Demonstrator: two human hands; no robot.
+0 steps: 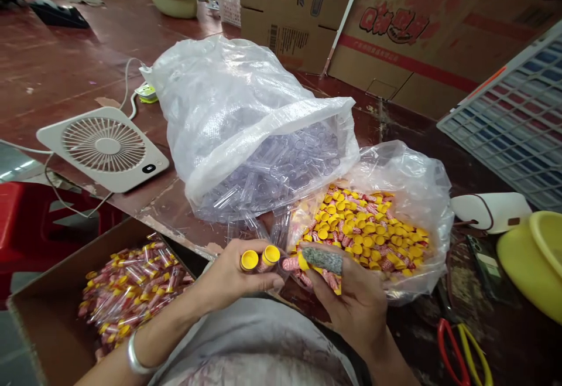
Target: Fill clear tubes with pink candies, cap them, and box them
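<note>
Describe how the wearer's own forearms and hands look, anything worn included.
The visible forearms show no sleeves. A plain, silver-coloured bangle circles the wrist of the left hand; the right hand wears a speckled grey, fabric-like finger cover.

On the right carton point(443, 28) we read a large "Q" point(367, 19); the characters after it point(401, 27) and along the red band point(413, 62) elude us. On the left carton point(294, 17), print point(294, 41) beside a barcode point(273, 38) is too small.
</note>
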